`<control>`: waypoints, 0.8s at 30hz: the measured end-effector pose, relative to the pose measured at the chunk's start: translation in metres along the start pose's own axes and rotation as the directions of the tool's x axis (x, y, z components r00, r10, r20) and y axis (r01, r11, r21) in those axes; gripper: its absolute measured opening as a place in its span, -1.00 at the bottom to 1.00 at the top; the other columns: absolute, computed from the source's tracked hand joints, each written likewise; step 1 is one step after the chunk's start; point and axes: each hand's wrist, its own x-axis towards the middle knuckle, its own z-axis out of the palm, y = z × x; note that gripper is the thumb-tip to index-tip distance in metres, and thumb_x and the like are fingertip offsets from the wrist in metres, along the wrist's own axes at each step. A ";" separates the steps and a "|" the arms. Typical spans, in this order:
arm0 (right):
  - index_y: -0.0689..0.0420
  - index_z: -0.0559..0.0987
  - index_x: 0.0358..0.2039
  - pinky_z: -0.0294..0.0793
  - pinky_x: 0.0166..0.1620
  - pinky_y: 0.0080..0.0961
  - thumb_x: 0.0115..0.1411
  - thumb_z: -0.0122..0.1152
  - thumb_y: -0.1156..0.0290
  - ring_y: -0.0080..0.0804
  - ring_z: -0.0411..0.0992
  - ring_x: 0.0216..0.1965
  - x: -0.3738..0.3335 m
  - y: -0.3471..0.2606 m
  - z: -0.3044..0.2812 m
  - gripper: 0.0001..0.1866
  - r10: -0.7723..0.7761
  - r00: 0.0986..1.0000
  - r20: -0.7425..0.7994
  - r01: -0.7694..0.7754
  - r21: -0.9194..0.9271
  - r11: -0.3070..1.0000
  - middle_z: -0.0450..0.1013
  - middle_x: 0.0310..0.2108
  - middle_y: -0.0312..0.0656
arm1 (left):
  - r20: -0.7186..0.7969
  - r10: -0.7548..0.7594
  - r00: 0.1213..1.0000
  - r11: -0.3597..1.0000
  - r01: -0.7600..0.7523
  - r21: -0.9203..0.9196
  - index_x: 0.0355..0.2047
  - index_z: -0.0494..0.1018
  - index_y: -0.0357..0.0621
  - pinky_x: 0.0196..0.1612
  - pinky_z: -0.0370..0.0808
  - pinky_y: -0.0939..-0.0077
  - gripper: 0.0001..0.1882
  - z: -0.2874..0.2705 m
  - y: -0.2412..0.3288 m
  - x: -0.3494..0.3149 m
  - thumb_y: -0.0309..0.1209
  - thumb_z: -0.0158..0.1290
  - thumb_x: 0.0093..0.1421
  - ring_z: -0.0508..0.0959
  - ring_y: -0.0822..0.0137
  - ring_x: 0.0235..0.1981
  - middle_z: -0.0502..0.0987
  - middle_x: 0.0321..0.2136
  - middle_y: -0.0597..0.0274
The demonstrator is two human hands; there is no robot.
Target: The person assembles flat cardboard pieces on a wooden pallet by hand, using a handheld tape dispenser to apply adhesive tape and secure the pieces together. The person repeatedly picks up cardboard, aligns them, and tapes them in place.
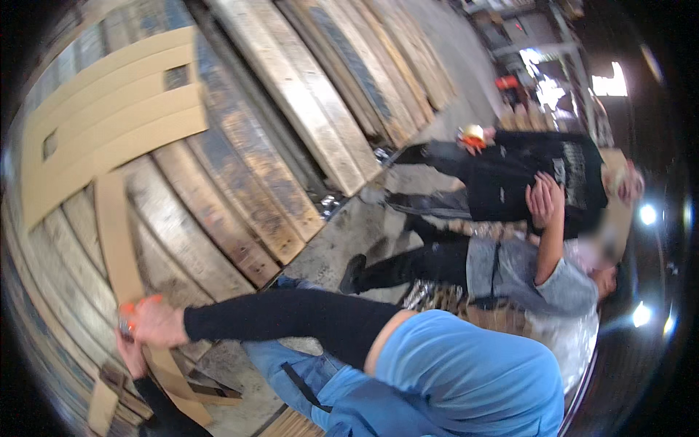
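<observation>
Cardboard strip: long, narrow and brown, lying flat on the plank platform. Its far end meets the edge of the cardboard sheet nearest the wearer; whether it tucks under is unclear.
Strip's long axis: from that sheet edge it points toward the wearer, slanting slightly right as it nears. It passes the hands and seems to carry on beyond them, lying at an angle across the planks, not in line with them.
Right hand: reaching in from a blue-shirted shoulder, in a black sleeve; its grip is curled around an orange tool, over the strip. Blur hides the tool's exact kind and direction.
Left hand: just beside the right, nearer the wearer, fingers up by the tool and strip; I cannot tell whether its grip pinches anything.
Cardboard sheet: wide and creased, on the platform's left part, well away from the plank-end edge, with two rectangular cut-outs.
Small cardboard piece: near the left hand, on the wearer's side.
Beyond the plank-end edge: two co-workers stand on concrete floor, one in a black top holding a tape roll, the other in a grey top.
</observation>
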 end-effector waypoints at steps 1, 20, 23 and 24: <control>0.11 0.67 -0.17 0.61 -0.21 -0.08 0.15 0.21 0.27 -0.10 0.56 -0.13 0.008 -0.001 0.006 -0.72 -0.027 0.997 0.078 0.036 -0.119 0.992 0.51 -0.07 -0.01 | -0.176 -0.053 0.983 0.998 0.048 -0.035 0.31 0.26 -0.29 0.19 0.45 0.32 -0.36 0.000 -0.019 -0.006 -0.53 0.22 0.25 0.49 0.33 0.11 0.50 0.09 0.16; 0.07 0.63 0.01 0.63 -0.02 -0.28 0.06 0.26 0.53 -0.17 0.52 0.00 -0.118 0.042 -0.041 -0.56 -0.033 0.998 -0.059 0.030 -0.051 0.998 0.38 0.22 0.01 | -0.413 0.317 0.854 0.489 0.226 0.842 0.05 0.52 -0.25 0.21 0.40 0.01 -0.27 0.103 0.053 -0.012 0.01 0.37 -0.01 0.45 -0.10 0.21 0.42 0.23 -0.16; -0.02 0.63 0.02 0.63 0.00 -0.29 0.03 0.31 0.52 -0.16 0.50 0.02 -0.121 0.049 -0.033 -0.53 -0.047 0.999 -0.026 0.047 -0.010 0.999 0.33 0.30 -0.07 | -0.297 0.105 0.949 0.772 0.110 0.626 0.02 0.54 -0.32 0.33 0.32 0.10 -0.34 0.073 0.071 -0.015 -0.07 0.37 0.06 0.38 -0.08 0.30 0.37 0.30 -0.14; -0.04 0.63 0.02 0.62 0.00 -0.30 0.02 0.32 0.52 -0.15 0.50 0.03 -0.113 0.049 -0.025 -0.52 -0.048 0.998 -0.032 0.048 0.020 0.999 0.32 0.31 -0.10 | -0.212 0.097 0.972 0.871 0.020 0.490 -0.01 0.55 -0.34 0.35 0.30 0.10 -0.38 0.059 0.063 -0.015 -0.09 0.37 0.08 0.37 -0.12 0.31 0.35 0.32 -0.13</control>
